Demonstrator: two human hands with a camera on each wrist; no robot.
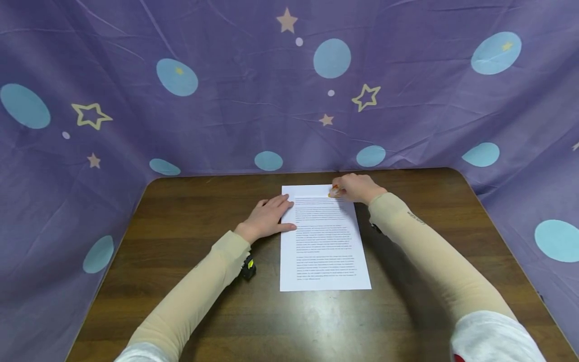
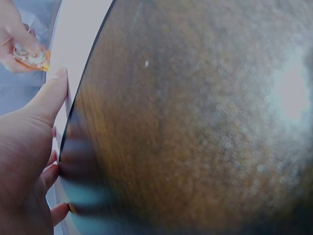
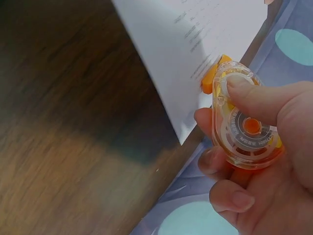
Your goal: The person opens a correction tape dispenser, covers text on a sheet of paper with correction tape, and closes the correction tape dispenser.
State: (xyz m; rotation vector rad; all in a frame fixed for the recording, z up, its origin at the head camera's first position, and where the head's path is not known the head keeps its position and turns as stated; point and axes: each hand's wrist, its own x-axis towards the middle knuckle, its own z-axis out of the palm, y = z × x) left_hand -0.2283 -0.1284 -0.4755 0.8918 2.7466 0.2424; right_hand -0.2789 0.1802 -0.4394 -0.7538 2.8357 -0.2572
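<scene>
Right hand point(image 1: 359, 188) at work near the bench's far edge, and its grip is curled snugly round a clear plastic teardrop-shaped tape dispenser point(image 3: 249, 117) with an orange tip point(image 3: 209, 81): thumb flat on the upper face, fingers tucked beneath. That tip sits over the sheet's upper part, by the right end of the first printed lines; whether it actually touches, I cannot tell.

Over to the left hand point(image 1: 268, 217): no pinch here, the grip is spread wide, fingers and thumb laid out across the left margin of a white rectangular printed paper sheet point(image 1: 321, 246). The sheet lies flat in the middle of the brown wood-grain bench point(image 1: 181, 251), its top edge close to the bench's far edge, well in from both side edges.

Now the handling! The dispenser looks light and stiff, its smooth shell perhaps a little slippery, so the broad rounded body is the place to hold, leaving the orange tip free. The paper is surely feather-light and bendy, ready to slide or crease if dragged; flat, spread pressure on the blank margin suits it best, clear of the print. Behind, a purple curtain point(image 1: 253, 110) with stars and blue ovals hangs beyond the far edge.
</scene>
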